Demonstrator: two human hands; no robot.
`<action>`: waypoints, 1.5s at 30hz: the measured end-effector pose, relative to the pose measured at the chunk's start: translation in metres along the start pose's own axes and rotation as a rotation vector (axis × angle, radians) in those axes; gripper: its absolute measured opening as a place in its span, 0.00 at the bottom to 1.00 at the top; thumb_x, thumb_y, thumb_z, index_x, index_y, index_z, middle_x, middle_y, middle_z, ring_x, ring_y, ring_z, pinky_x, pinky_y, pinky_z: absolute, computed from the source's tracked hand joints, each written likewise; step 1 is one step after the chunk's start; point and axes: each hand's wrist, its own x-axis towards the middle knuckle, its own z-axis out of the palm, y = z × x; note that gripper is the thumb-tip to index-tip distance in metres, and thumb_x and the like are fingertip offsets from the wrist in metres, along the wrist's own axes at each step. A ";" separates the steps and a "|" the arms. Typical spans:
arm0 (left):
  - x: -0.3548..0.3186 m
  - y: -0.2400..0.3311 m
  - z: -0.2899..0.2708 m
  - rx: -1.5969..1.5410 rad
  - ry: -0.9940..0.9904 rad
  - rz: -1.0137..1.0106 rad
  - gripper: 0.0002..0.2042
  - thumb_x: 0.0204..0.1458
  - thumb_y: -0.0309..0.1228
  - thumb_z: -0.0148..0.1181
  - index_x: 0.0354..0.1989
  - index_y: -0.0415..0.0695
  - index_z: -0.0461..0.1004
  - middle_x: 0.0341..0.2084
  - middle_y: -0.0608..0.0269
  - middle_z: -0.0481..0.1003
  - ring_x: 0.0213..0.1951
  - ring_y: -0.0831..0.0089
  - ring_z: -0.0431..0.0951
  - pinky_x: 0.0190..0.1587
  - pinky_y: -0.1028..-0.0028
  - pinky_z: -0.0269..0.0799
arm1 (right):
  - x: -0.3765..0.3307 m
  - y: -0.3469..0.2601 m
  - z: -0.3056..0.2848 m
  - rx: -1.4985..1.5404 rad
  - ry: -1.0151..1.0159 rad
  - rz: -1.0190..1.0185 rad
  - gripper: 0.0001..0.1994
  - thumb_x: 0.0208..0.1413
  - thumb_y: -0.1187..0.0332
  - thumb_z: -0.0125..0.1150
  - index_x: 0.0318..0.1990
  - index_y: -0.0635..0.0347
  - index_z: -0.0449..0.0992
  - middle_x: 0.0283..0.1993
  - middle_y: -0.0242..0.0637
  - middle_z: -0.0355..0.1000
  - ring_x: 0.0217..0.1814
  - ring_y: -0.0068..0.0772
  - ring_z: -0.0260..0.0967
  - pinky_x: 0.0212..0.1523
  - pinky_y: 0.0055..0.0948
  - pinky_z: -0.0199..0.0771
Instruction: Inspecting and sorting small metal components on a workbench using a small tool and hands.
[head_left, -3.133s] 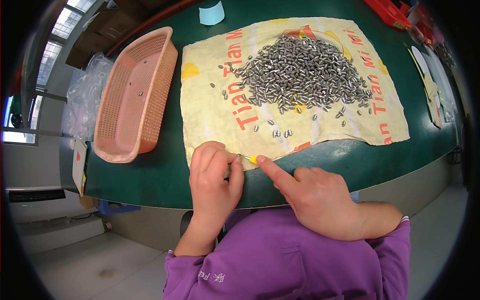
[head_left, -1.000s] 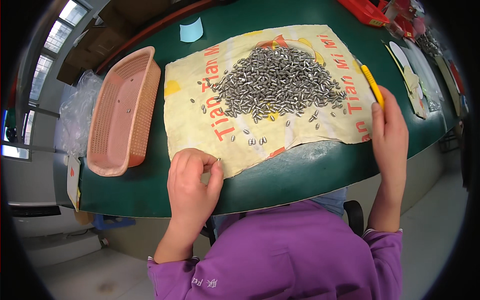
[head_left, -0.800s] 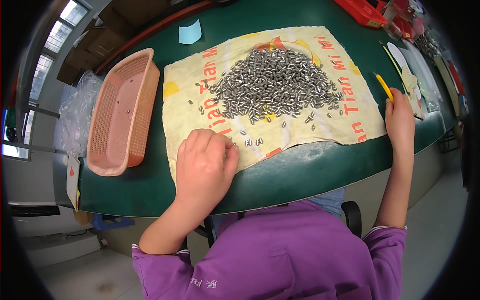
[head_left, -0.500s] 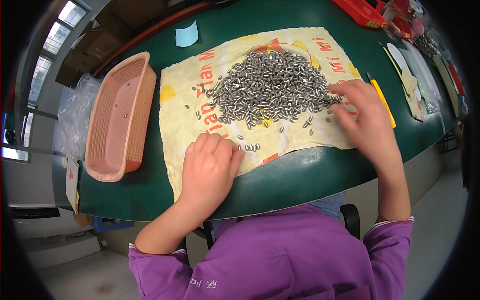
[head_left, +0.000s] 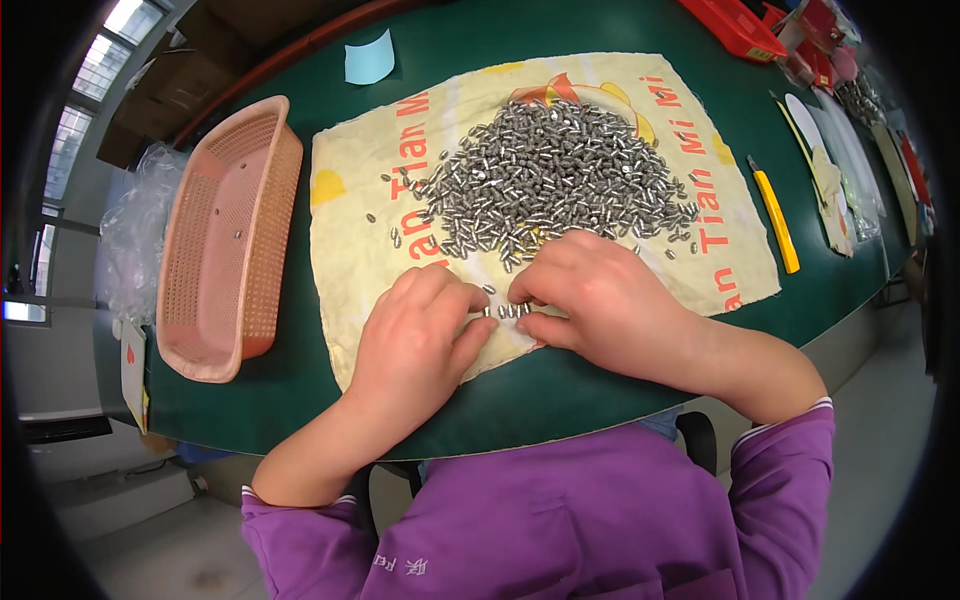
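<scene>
A heap of small silvery barrel-shaped metal pieces lies on a pale yellow printed cloth. Below the heap, a short row of the same metal pieces stands between my two hands. My left hand rests at the row's left end, thumb and forefinger closed around one piece. From the other side my right hand curls in, its thumb and forefinger closing on the pieces at the right end. The remaining fingers of both hands are bent, and their undersides are hidden.
On the left stands a pink perforated plastic basket with a few pieces inside, beside a clear plastic bag. A yellow utility knife lies right of the cloth. At the back are a light blue paper and a red tray.
My right hand has come from the heap's right edge to the row in front, beside my left hand. My left thumb and forefinger now pinch at the row. The view has shifted slightly.
</scene>
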 end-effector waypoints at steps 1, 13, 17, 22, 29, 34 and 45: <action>0.000 0.000 0.001 -0.004 -0.003 0.000 0.12 0.46 0.26 0.74 0.38 0.41 0.78 0.32 0.59 0.74 0.38 0.58 0.76 0.41 0.62 0.73 | 0.000 0.001 0.001 -0.001 0.031 -0.022 0.12 0.50 0.67 0.72 0.40 0.59 0.78 0.38 0.40 0.73 0.46 0.46 0.72 0.48 0.44 0.74; 0.007 0.000 0.010 -0.098 0.039 0.050 0.12 0.41 0.20 0.71 0.36 0.40 0.77 0.37 0.56 0.70 0.42 0.56 0.71 0.45 0.62 0.69 | -0.004 0.001 0.004 -0.034 0.072 -0.032 0.12 0.48 0.68 0.71 0.39 0.58 0.77 0.38 0.38 0.71 0.45 0.44 0.71 0.46 0.42 0.74; 0.007 0.002 0.008 -0.018 0.055 0.061 0.11 0.41 0.21 0.71 0.32 0.41 0.75 0.37 0.55 0.70 0.42 0.56 0.71 0.45 0.62 0.69 | -0.005 0.001 0.002 -0.035 0.083 -0.033 0.12 0.47 0.69 0.72 0.38 0.58 0.76 0.37 0.37 0.70 0.45 0.43 0.71 0.46 0.42 0.74; 0.007 0.000 0.011 0.006 0.070 0.056 0.11 0.41 0.21 0.71 0.31 0.42 0.74 0.38 0.55 0.70 0.42 0.56 0.71 0.44 0.62 0.68 | -0.006 0.000 -0.001 -0.059 0.091 -0.026 0.12 0.47 0.69 0.72 0.38 0.57 0.76 0.37 0.37 0.70 0.44 0.43 0.71 0.46 0.41 0.73; 0.005 0.000 0.010 -0.065 0.049 0.053 0.13 0.42 0.25 0.74 0.34 0.43 0.75 0.40 0.58 0.70 0.43 0.57 0.71 0.45 0.62 0.68 | -0.006 0.001 0.000 -0.062 0.093 -0.028 0.12 0.47 0.68 0.72 0.37 0.57 0.75 0.37 0.37 0.70 0.44 0.43 0.70 0.46 0.41 0.73; 0.007 -0.001 0.012 -0.103 0.073 0.034 0.15 0.41 0.24 0.75 0.38 0.42 0.79 0.41 0.58 0.70 0.44 0.58 0.72 0.47 0.63 0.69 | -0.007 0.001 0.000 -0.060 0.095 -0.030 0.12 0.47 0.68 0.72 0.37 0.57 0.76 0.37 0.37 0.70 0.44 0.43 0.71 0.46 0.41 0.73; 0.007 -0.001 0.016 -0.123 0.054 0.055 0.15 0.37 0.20 0.73 0.36 0.43 0.80 0.39 0.60 0.72 0.44 0.61 0.71 0.47 0.65 0.67 | -0.006 0.001 0.006 -0.099 0.118 -0.060 0.10 0.48 0.67 0.71 0.35 0.56 0.76 0.36 0.35 0.70 0.43 0.40 0.70 0.44 0.40 0.73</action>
